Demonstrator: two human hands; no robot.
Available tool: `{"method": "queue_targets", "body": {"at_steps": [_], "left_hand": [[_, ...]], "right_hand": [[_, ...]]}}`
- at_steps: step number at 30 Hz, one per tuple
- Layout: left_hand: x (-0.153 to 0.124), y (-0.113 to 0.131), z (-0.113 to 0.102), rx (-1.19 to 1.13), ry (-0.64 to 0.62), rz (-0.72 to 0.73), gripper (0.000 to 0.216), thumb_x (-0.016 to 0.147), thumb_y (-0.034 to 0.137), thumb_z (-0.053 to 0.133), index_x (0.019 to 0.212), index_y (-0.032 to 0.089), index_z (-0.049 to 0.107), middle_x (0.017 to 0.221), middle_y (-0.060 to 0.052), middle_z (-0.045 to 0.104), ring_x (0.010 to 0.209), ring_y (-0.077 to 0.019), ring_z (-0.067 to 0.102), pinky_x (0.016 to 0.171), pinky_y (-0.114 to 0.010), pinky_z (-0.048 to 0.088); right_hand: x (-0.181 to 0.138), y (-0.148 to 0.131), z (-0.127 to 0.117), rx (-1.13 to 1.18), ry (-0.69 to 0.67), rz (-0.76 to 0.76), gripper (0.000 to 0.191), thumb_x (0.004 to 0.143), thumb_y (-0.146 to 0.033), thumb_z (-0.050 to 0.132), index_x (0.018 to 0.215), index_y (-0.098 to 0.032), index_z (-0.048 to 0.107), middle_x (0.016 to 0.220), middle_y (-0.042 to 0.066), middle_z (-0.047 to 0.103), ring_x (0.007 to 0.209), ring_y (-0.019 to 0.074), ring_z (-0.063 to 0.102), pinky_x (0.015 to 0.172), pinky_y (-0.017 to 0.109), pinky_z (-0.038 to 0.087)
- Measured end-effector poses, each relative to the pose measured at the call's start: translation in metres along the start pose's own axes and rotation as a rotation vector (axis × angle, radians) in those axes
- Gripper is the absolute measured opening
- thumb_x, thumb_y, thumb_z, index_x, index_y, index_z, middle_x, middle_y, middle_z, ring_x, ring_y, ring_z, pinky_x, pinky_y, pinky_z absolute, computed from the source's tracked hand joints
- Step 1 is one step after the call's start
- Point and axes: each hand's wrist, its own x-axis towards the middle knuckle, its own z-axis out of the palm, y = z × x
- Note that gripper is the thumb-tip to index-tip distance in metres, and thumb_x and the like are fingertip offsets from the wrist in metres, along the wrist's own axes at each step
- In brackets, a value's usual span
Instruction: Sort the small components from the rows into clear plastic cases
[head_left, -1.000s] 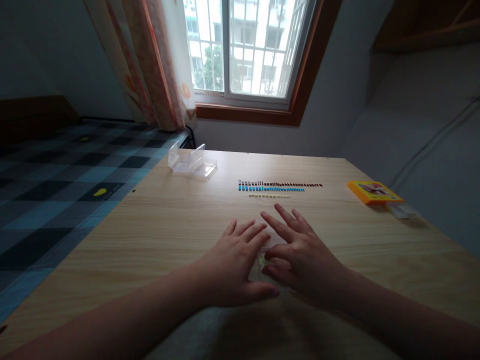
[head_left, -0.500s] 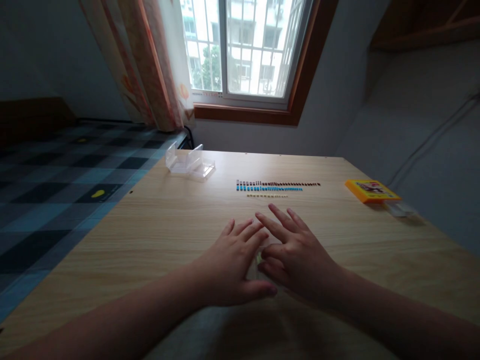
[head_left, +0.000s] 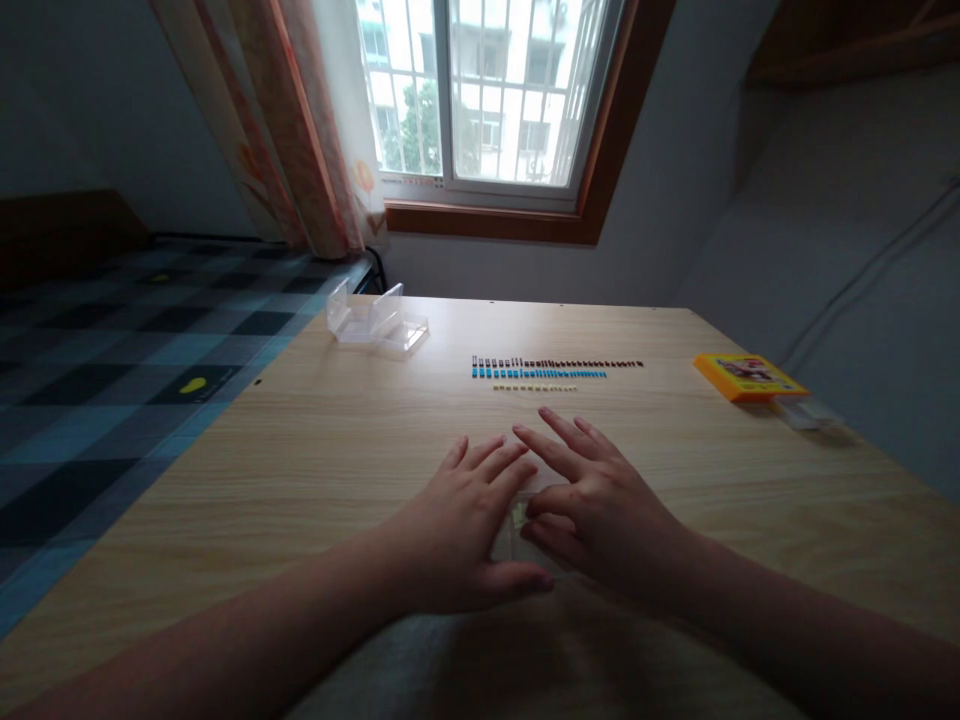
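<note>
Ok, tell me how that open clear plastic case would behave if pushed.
The clear plastic case looks thin-walled, so it is probably light and apt to slide on the smooth table. Its upright flaps may make it tip if pushed high.

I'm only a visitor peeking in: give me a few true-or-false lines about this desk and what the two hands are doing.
1. The left hand and the right hand lie flat, side by side, on the wooden table. True.
2. The yellow box lies left of the hands. False: it lies near the table's right edge.
3. The rows of small pieces lie beyond the fingertips. True.
4. The clear plastic case is stacked on the yellow box. False: it stands apart, at the far left of the table.
5. The right hand lifts a blue piece. False: it lies flat, with a small pale thing showing between the two hands.
</note>
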Motion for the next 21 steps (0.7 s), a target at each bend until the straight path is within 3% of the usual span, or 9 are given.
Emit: {"method": "queue_targets", "body": {"at_steps": [12, 21], "left_hand": [[0.0011, 0.0005, 0.0008, 0.000, 0.007, 0.020, 0.090, 0.079, 0.067, 0.073, 0.150, 0.021, 0.043, 0.160, -0.017, 0.042, 0.149, -0.0434, 0.033, 0.120, -0.071, 0.018], [0.0004, 0.0003, -0.0002, 0.035, -0.029, 0.005, 0.092, 0.080, 0.069, 0.070, 0.150, 0.015, 0.045, 0.160, -0.020, 0.040, 0.150, -0.0434, 0.032, 0.121, -0.071, 0.018]], "right_hand": [[0.0048, -0.0070, 0.0021, -0.011, 0.026, 0.011, 0.005, 0.083, -0.023, 0.075, 0.081, -0.023, 0.079, 0.154, 0.010, 0.051, 0.148, 0.0393, 0.037, 0.114, 0.066, 0.035], [0.0020, -0.0038, -0.0026, 0.011, 0.020, 0.020, 0.004, 0.082, -0.023, 0.076, 0.080, -0.025, 0.080, 0.155, 0.008, 0.050, 0.149, 0.0383, 0.036, 0.114, 0.065, 0.035]]}}
